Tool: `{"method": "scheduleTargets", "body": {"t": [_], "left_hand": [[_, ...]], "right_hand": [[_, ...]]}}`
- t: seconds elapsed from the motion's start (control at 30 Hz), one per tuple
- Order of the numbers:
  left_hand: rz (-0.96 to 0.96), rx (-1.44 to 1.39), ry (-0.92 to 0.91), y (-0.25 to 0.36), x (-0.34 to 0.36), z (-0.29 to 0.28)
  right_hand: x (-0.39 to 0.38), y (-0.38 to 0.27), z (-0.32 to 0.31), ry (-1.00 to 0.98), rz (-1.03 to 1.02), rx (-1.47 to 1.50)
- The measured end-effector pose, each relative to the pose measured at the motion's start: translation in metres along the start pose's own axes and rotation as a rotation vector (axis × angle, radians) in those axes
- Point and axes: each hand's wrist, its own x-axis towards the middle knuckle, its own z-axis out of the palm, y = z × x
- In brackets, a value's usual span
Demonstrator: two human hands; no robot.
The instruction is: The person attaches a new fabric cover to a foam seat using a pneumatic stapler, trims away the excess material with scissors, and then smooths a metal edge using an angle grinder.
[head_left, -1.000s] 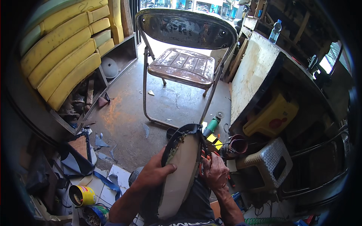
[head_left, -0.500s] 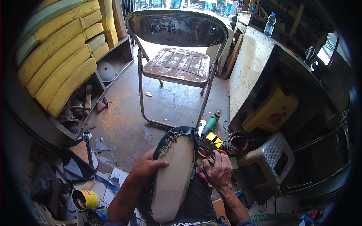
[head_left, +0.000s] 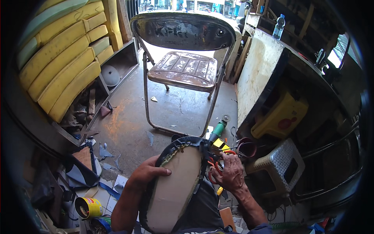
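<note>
We've got one black-rimmed pad clasped in our left grip; beside it our right grip, shifted slightly outward, holds one red-handled tool, one yellow piece now showing below.

Here in the room, the grey floor is bearing a worn folding chair, a green grinder and blue-grey scraps, while a blue-capped bottle is standing on the white-sided surface along the right
</note>
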Motion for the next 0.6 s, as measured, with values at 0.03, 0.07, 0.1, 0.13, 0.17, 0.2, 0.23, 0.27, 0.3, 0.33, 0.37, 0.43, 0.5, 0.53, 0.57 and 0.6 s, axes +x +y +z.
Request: {"method": "scheduleTargets", "body": {"t": [0.03, 0.07, 0.1, 0.13, 0.17, 0.2, 0.23, 0.27, 0.3, 0.33, 0.37, 0.43, 0.5, 0.53, 0.57, 0.6], "left_hand": [[-0.025, 0.007, -0.015, 0.001, 0.001, -0.001], [-0.02, 0.016, -0.02, 0.002, 0.002, 0.0], [-0.015, 0.026, -0.026, 0.003, 0.004, 0.002], [-0.012, 0.039, -0.038, 0.003, 0.007, 0.004], [0.009, 0.055, -0.056, 0.002, 0.006, 0.003], [0.03, 0.071, -0.076, -0.002, 0.004, 0.002], [0.051, 0.086, -0.095, -0.003, 0.004, 0.0], [0.033, 0.074, -0.103, -0.003, 0.003, -0.002], [0.016, 0.061, -0.111, -0.003, 0.003, -0.004], [-0.002, 0.047, -0.118, -0.003, 0.003, -0.006], [-0.022, 0.057, -0.113, -0.003, 0.003, -0.007], [-0.062, 0.076, -0.105, -0.001, 0.003, -0.008], [-0.086, 0.09, -0.089, -0.003, 0.005, -0.015], [-0.098, 0.097, -0.082, -0.004, 0.007, -0.019], [-0.11, 0.108, -0.088, -0.004, 0.009, -0.021], [-0.122, 0.119, -0.095, -0.003, 0.01, -0.023]], "right_hand": [[0.001, 0.002, -0.005, -0.006, -0.009, -0.022], [0.005, 0.006, -0.007, -0.045, 0.004, 0.019], [0.009, 0.01, -0.01, -0.083, 0.018, 0.06], [0.013, 0.013, -0.012, -0.119, 0.038, 0.097], [0.019, 0.011, -0.013, -0.075, 0.0, 0.073], [0.02, 0.013, -0.011, -0.053, -0.029, 0.074], [0.021, 0.018, -0.008, -0.031, -0.057, 0.075], [0.019, 0.022, -0.008, -0.018, -0.083, 0.074], [0.017, 0.025, -0.01, -0.035, -0.103, 0.06], [0.015, 0.028, -0.012, -0.053, -0.124, 0.045], [0.013, 0.031, -0.014, -0.07, -0.144, 0.033], [0.007, 0.043, -0.012, -0.078, -0.168, 0.003], [0.012, 0.044, -0.012, -0.092, -0.188, -0.004], [0.015, 0.044, -0.014, -0.067, -0.203, -0.001], [0.022, 0.04, -0.019, -0.038, -0.217, 0.003], [0.028, 0.039, -0.02, -0.009, -0.231, 0.006]]}}
